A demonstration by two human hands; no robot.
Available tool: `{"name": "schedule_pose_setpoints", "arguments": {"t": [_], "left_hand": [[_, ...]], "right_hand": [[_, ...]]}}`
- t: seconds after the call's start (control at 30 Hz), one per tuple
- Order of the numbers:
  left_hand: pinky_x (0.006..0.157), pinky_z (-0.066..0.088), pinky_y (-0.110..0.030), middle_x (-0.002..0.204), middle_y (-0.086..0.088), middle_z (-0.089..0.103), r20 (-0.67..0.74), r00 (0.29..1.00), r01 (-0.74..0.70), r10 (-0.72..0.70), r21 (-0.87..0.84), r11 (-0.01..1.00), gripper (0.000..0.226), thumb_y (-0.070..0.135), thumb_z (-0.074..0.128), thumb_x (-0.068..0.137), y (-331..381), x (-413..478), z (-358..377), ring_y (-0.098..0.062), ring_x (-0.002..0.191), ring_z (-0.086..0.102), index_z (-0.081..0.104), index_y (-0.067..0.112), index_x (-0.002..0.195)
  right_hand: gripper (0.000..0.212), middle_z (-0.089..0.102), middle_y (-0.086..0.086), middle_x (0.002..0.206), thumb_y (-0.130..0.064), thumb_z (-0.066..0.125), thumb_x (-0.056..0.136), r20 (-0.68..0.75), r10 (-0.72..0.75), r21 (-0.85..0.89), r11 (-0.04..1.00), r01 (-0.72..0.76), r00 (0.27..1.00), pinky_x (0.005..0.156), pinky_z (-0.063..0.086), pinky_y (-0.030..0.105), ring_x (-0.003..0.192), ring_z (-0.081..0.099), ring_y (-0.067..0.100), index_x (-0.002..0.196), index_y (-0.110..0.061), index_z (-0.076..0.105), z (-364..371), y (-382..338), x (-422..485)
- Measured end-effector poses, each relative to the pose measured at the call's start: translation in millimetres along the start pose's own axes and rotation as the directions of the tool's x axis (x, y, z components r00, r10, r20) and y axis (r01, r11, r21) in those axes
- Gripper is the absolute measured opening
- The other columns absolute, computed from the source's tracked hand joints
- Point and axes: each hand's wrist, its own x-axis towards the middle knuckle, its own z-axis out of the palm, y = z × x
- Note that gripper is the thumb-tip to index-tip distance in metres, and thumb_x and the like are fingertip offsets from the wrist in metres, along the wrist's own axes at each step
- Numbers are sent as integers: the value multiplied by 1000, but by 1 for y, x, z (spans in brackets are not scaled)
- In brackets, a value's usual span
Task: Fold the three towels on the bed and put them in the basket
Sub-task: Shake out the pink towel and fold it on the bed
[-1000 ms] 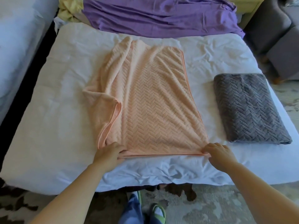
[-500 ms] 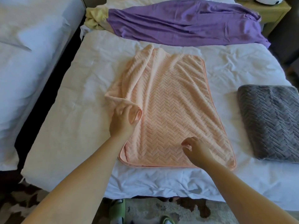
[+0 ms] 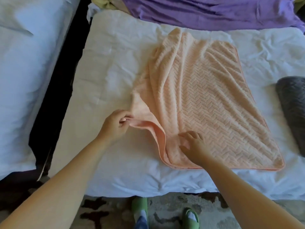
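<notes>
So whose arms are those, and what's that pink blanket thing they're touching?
Those are a person's own arms. The camera sits on their head and looks down, so you see what they see. They stand at a bed with a peach towel spread on it. The left hand pinches its side edge, and the right hand rests on top. A grey towel lies at the right, and a purple cloth at the far end.
</notes>
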Motion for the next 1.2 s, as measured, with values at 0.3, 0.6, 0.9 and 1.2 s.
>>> {"name": "schedule_pose_setpoints", "arguments": {"t": [0.3,0.6,0.9,1.2], "left_hand": [[72,34,-4,96,4,52,144,945,280,-295,114,953,20,-6,56,85,-119,-112,-41,-10,84,55,69,9,85],[68,45,-31,92,2,52,-38,898,440,-439,131,889,10,9,56,84,-123,-89,-37,-18,78,54,56,17,78],[77,42,-23,106,10,45,64,968,236,-243,97,967,17,24,54,91,-70,41,-19,-12,91,55,59,21,106],[83,41,-27,129,0,50,103,953,273,-286,121,954,40,38,58,90,-33,225,24,-19,108,55,54,18,124]], "right_hand": [[40,49,-1,117,-23,52,84,132,186,-63,982,-179,974,91,38,37,114,44,24,123,-28,43,43,-36,-10],[17,57,-11,87,-18,58,83,36,115,55,992,-117,993,69,49,31,77,56,9,92,-32,52,25,-50,1],[16,56,-13,94,-19,55,89,-66,91,159,984,-80,994,68,40,15,84,53,0,103,-26,55,-19,-62,67],[18,57,-7,98,-16,55,90,-139,113,279,958,-70,984,72,43,19,85,54,7,107,-19,56,-92,-39,198]]}}
